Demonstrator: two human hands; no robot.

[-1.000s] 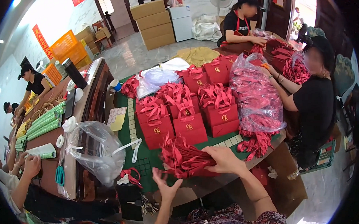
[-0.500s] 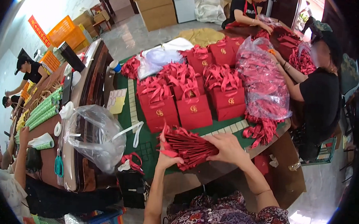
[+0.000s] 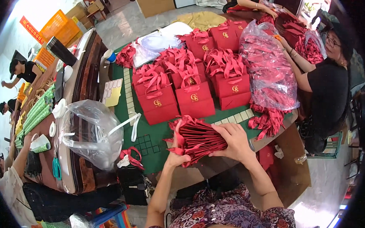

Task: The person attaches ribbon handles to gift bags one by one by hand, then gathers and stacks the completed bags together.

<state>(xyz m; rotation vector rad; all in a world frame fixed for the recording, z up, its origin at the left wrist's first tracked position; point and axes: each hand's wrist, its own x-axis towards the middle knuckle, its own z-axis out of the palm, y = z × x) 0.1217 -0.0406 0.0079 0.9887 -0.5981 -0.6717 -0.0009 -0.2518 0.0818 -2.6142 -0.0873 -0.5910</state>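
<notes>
Between my two hands is a thick stack of flattened red gift bags (image 3: 201, 140) with red ribbon handles, held above the near edge of the green table top. My left hand (image 3: 176, 153) grips its left end, where ribbons hang over the fingers. Around the right end, my right hand (image 3: 235, 144) is closed, thumb below and fingers on top. Just beyond stand several rows of upright red gift bags (image 3: 195, 101) with gold emblems and ribbon handles. To their right lies a clear plastic sack (image 3: 267, 73) full of red ribboned bags.
A clear plastic bag (image 3: 94, 132) with white ties hangs at the left side table, near teal scissors (image 3: 56, 168) and green rolls (image 3: 38, 111). Co-workers sit at right (image 3: 328, 83) and far back. A yellow card (image 3: 112, 92) lies on the green table (image 3: 146, 139).
The stack has fanned wider between my hands, so more bag edges show. My view has shifted a little, and the co-worker at right has turned their head.
</notes>
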